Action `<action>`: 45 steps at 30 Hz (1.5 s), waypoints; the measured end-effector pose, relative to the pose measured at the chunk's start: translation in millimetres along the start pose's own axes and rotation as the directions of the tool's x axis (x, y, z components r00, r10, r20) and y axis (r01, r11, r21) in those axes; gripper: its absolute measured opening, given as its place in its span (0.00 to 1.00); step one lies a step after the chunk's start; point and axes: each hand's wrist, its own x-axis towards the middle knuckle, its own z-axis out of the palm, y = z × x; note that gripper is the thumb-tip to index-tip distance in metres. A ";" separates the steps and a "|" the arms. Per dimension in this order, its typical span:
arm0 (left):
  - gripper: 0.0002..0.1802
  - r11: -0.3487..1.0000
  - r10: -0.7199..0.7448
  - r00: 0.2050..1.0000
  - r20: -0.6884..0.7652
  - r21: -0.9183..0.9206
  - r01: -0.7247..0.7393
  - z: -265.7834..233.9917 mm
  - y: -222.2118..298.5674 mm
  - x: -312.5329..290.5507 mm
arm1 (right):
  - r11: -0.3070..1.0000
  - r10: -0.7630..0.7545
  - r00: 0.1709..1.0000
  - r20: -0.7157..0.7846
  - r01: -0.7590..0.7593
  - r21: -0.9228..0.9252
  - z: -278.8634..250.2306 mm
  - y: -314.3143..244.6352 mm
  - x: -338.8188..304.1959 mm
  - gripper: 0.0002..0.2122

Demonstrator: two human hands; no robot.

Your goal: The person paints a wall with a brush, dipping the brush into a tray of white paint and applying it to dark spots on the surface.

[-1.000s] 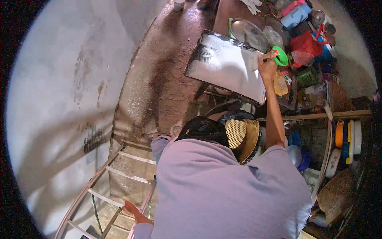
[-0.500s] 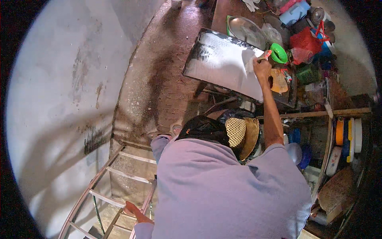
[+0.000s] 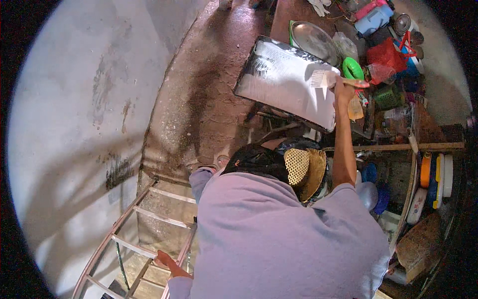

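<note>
My right hand (image 3: 342, 92) grips a paintbrush by its reddish handle (image 3: 359, 83). Its broad pale bristles (image 3: 318, 78) point left over a rectangular black-edged tray or panel (image 3: 286, 92) coated with streaky white paint; whether they touch the surface I cannot tell. Just beyond that hand sits a bright green round plastic piece (image 3: 352, 69). Low on the left, my left hand (image 3: 170, 264) is closed on a ladder (image 3: 144, 218), at the end of a rung beside the rail.
A round metal tray (image 3: 312, 42), a red bag (image 3: 386, 56) and a blue container (image 3: 373, 20) crowd the far right. Shelves with plastic ware (image 3: 425, 172) stand along my right side. A stained white wall (image 3: 74, 124) rises on the left, and brown floor (image 3: 199, 99) runs between.
My right hand has shifted slightly right and nearer, and the brush has turned so its handle points right. My left hand keeps its place on the ladder.
</note>
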 end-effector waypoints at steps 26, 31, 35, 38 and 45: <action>0.43 0.866 -0.493 0.729 -0.475 -0.185 0.465 -175.3 143.9 -28.2 | 0.063 0.397 0.648 0.650 -0.726 0.685 44.5 -99.6 -78.1 0.12; 0.41 0.802 -0.298 0.899 -0.322 -0.595 0.053 -221.4 185.4 -34.9 | 0.471 0.170 0.637 0.752 -0.723 0.506 92.5 -144.0 -136.9 0.12; 0.40 0.592 -0.123 0.992 -0.035 -0.805 0.045 -181.7 178.1 -12.9 | 0.584 -0.139 0.437 0.889 -0.689 0.429 116.7 -204.5 -193.8 0.11; 0.39 0.697 -0.268 0.957 -0.106 -0.708 0.117 -205.6 162.5 -1.6 | 0.665 -0.188 0.405 0.895 -0.618 0.419 159.3 -217.6 -229.6 0.09; 0.44 0.716 -0.650 0.742 -0.164 -0.459 0.526 -218.9 83.3 47.7 | 0.545 -0.660 0.087 0.746 -0.628 0.555 227.6 -288.8 -308.5 0.16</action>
